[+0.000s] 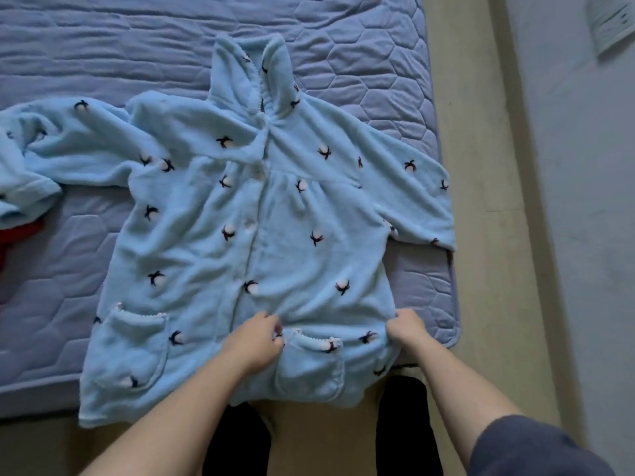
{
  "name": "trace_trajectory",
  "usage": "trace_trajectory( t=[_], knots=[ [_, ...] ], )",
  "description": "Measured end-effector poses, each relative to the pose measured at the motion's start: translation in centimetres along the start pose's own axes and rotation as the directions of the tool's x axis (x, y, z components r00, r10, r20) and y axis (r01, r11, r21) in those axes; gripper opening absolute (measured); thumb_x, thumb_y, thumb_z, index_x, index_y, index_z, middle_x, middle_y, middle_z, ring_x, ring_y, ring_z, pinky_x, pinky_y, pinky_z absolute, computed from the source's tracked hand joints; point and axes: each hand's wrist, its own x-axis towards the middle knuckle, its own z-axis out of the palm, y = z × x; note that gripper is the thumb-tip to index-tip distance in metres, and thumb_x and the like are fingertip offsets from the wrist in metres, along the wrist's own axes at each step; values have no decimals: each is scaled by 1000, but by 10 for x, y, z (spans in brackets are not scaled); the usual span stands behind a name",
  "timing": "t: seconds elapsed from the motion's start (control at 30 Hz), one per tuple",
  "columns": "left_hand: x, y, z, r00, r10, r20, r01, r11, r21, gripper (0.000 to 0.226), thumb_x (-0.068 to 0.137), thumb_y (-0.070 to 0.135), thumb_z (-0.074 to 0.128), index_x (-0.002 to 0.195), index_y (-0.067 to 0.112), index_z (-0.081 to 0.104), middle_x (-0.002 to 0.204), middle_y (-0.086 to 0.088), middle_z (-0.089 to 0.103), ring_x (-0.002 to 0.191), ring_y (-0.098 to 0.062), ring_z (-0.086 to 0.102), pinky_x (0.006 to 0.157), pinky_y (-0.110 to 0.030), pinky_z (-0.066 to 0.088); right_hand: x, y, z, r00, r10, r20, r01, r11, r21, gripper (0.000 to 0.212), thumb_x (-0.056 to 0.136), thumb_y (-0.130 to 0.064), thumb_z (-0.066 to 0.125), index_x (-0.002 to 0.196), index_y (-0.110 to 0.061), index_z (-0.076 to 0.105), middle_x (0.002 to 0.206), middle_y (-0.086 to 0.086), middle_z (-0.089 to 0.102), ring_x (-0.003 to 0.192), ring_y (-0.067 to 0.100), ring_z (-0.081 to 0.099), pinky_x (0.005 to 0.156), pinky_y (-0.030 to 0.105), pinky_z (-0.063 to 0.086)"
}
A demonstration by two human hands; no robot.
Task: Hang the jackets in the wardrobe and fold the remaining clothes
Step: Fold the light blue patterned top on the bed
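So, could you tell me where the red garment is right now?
In the head view, the red garment lies at the far left edge on the bed, beside the sleeve cuff of the blue fleece top.

Red garment (17, 235) was cut off by the left edge; kind not determinable. Fingertips of left hand (256, 341) and right hand (407, 328) were buried in folds of the blue fleece top (261, 235). Paper sheet (611, 22) on the wall was blurred, cropped, print unreadable.
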Motion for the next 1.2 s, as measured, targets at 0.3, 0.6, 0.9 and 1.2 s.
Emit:
trace_trajectory(
  t=[0.3,0.6,0.9,1.2],
  knots=[
    [73,46,-84,940,191,-283,-134,969,209,25,92,24,41,114,19,52,117,-2,49,110,-23,49,78,-33,41,53,-74,-81,990,138,-16,3,90,996,31,96,-7,44,126,-10,50,118,11,58,91,21,60,83,37,47],
    [209,160,-172,872,341,-351,-202,904,376,62,92,20,43,150,22,20,160,-1,10,146,-22,10,115,-45,20,133,-66,-133,846,505,-170,240,-77,968,49,79,-11,67,124,-4,50,114,14,60,89,27,64,88,49,54],
    [112,41,-128,857,145,-494,-33,973,229,57,87,23,52,142,20,38,155,-3,26,143,-19,24,113,-41,23,76,-82,-79,814,548,-192,-3,335,942,31,93,-19,51,119,-6,44,100,14,54,80,32,60,58,34,38],
    [27,-178,-224,272,-827,-491,114,535,-837,38,82,20,64,114,4,51,123,-23,50,111,-40,50,87,-43,41,-9,-259,-4,796,-173,-580,328,929,173,59,84,-15,57,139,-7,39,147,14,35,133,33,36,107,49,27]
  ],
)
